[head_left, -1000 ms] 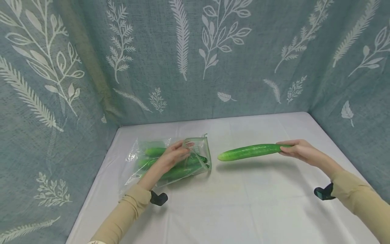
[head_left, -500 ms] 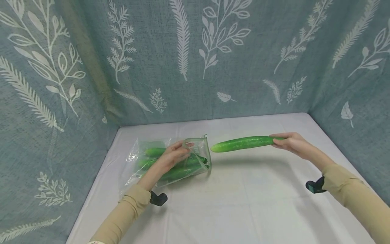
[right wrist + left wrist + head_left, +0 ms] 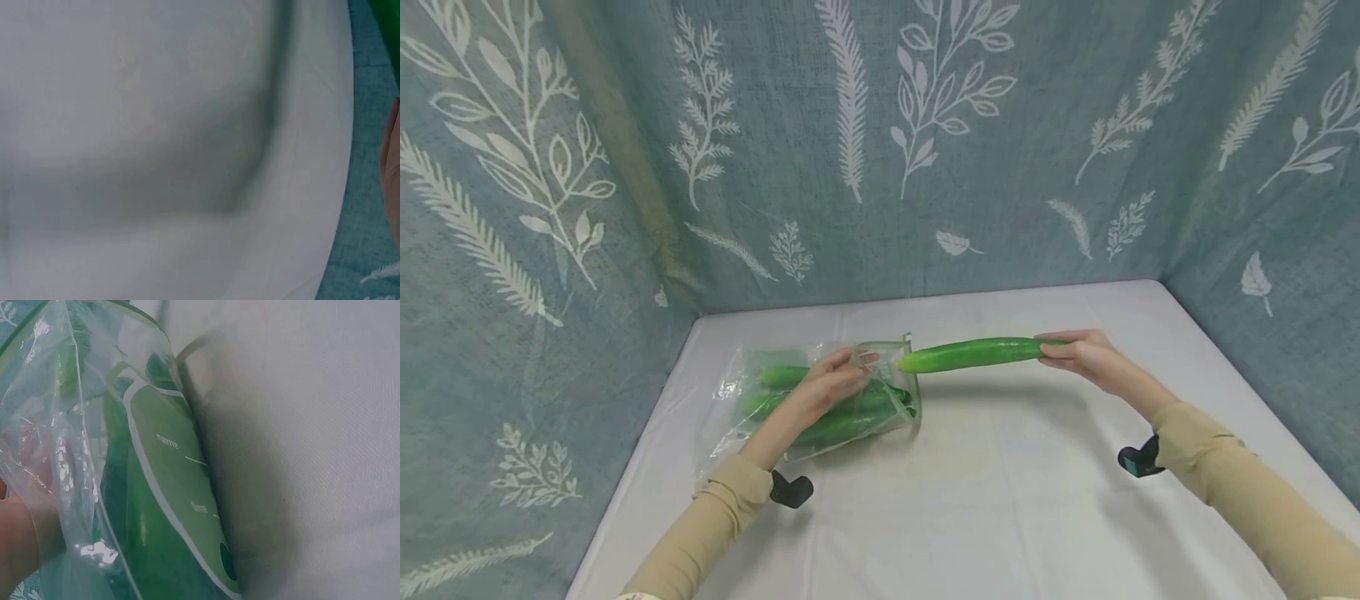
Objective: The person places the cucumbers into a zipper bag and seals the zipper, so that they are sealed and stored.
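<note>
A clear zip bag [image 3: 914, 382] with a green rim lies on its side at the left of the table, several cucumbers [image 3: 846, 425] inside. My left hand [image 3: 827, 387] holds the bag's upper edge near the mouth, keeping it parted. In the left wrist view, a green label [image 3: 167, 456] printed "name" and "time" shows on the bag, and that hand [image 3: 25, 525] appears partly through the film. My right hand [image 3: 1086, 354] grips another cucumber [image 3: 973, 354] by its dark end, above the table. Its pale tip overlaps the bag's mouth. The right wrist view catches only a corner of this cucumber [image 3: 389, 28].
A white cloth [image 3: 970, 533] covers the table. Blue-green curtains [image 3: 1037, 275] with white leaf prints stand along the back and both sides. Black wrist devices [image 3: 792, 490] jut out below each sleeve.
My right hand has moved left with the cucumber, bringing its pale tip from right of the bag to the mouth. My left hand and the bag have stayed almost still.
</note>
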`<state>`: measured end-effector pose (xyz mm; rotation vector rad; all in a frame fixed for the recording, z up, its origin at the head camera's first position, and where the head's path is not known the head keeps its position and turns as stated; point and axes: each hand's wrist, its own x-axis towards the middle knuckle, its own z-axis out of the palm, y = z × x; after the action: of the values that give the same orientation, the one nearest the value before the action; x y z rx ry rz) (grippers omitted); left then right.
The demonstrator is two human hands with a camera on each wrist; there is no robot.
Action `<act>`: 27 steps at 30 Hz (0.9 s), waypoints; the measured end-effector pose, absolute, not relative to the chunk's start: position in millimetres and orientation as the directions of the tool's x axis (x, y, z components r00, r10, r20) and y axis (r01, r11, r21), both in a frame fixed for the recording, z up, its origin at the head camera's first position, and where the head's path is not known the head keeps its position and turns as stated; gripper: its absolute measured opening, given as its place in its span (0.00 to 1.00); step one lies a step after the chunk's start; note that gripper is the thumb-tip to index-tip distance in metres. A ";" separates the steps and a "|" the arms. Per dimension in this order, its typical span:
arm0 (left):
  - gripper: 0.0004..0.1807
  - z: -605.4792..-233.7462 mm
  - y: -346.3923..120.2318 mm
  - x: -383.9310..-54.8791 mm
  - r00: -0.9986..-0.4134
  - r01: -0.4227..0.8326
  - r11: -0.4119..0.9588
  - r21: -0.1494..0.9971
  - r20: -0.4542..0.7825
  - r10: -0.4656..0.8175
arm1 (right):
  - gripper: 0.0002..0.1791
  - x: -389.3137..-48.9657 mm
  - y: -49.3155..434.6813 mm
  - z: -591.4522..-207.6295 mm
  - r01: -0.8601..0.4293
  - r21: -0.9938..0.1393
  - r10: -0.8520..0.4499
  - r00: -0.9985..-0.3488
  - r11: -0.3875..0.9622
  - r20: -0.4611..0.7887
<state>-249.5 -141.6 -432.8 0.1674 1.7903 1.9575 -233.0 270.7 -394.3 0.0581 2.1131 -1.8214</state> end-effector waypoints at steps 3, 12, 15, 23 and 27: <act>0.38 -434.2 -141.2 -248.6 -0.880 -0.252 -0.032 0.967 -0.216 0.423 | 0.31 -233.7 263.5 -399.1 0.248 -0.954 -0.201 -0.939 0.168 -0.279; 0.38 -434.1 -140.3 -246.8 -0.874 -0.248 -0.046 0.968 -0.204 0.441 | 0.31 -235.7 249.8 -411.0 0.206 -0.972 -0.236 -0.945 0.109 -0.227; 0.38 -432.6 -140.1 -246.3 -0.874 -0.245 -0.045 0.968 -0.200 0.443 | 0.29 -236.6 244.4 -412.3 0.227 -0.965 -0.215 -0.944 0.129 -0.251; 0.38 -429.3 -140.4 -245.2 -0.880 -0.220 -0.025 0.975 -0.188 0.437 | 0.28 -236.7 229.6 -415.8 0.258 -0.961 -0.186 -0.944 0.100 -0.273; 0.38 -428.8 -139.6 -245.1 -0.883 -0.223 -0.027 0.974 -0.190 0.430 | 0.28 -237.2 222.4 -419.6 0.263 -0.960 -0.188 -0.942 0.100 -0.278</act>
<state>-245.1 -139.6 -428.8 0.2165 1.8130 1.9609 -237.2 222.4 -419.6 0.0735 2.0538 -1.9065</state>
